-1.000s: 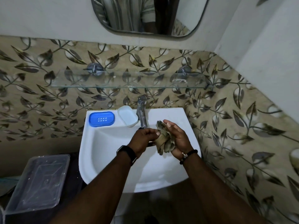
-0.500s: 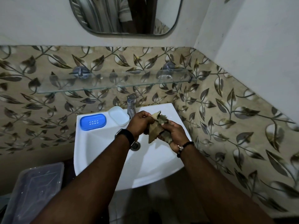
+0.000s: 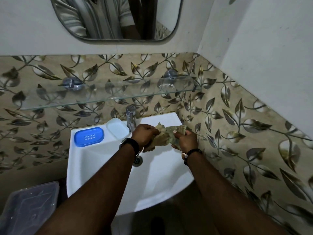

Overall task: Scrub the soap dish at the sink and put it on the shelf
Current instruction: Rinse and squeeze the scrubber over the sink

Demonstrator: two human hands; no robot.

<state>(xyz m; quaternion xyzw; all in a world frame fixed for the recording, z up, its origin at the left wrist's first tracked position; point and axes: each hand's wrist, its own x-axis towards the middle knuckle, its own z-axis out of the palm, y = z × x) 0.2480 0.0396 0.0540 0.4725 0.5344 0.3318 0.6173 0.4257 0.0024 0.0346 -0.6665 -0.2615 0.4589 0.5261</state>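
Soap dish, blue and oval, lies flat on the sink's back-left rim, its long axis running left to right. Just beside it sits its pale lid, then the tap. Over the basin, the left hand and right hand each grip an end of a worn greenish cloth, stretched between them. The glass shelf hangs above. No writing is readable.

Mirror, tap, clear plastic bin, leaf tiles
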